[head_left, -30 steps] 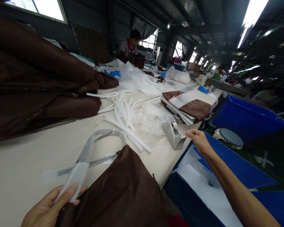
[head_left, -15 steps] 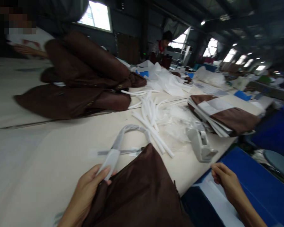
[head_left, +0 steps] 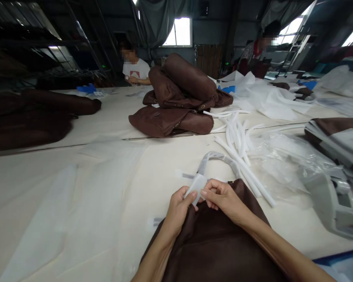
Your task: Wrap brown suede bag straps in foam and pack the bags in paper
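Cream worktable: brown handbag. Left hand pinches white handle wrap; right hand, earlier beside tape dispenser, now likewise.

R hand moved from nr tape disp. to wht wrap, fingers now beside L hand.

- The brown bag is made of smooth, leather-like material, dully sheened.
- Its handle is wrapped in thin, translucent sheeting.
- White tubes are seen as matt, foam-like.
- Clear plastic is crinkled, glossy.
- The desk is surfaced smooth and matt.
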Demonstrator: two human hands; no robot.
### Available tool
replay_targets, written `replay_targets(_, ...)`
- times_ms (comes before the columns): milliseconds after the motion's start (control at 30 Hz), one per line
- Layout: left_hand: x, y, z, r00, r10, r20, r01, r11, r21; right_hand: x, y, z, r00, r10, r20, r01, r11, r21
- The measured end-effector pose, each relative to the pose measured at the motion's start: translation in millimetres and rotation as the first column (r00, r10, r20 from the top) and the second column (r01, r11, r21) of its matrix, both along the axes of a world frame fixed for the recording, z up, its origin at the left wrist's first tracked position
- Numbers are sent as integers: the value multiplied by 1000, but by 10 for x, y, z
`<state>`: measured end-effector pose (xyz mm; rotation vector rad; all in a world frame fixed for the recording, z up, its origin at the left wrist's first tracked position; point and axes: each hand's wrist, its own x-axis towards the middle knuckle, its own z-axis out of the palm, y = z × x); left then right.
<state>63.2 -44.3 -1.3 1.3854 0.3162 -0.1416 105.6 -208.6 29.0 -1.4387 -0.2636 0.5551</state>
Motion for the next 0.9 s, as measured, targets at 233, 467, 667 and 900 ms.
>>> replay_targets(233,-9,31,-43,999,-34,20,34,999,-30,65,112,-262,994,-69,-82,60,993,-101)
replay_targets(467,-47,14,-29,999,-26,48,27,1000,-14,84,129,-312,993,-60,-103,55,997,-49)
replay_targets(667,-32,-34,35,998,60,18,-59,997,-58,88,41,-340,992,62,-111,-59,998,32)
replay_targets(900,-27,4,-26,999,54,-6,-54,970,-239,108,174,-345,986,113,-120,-97,987,131)
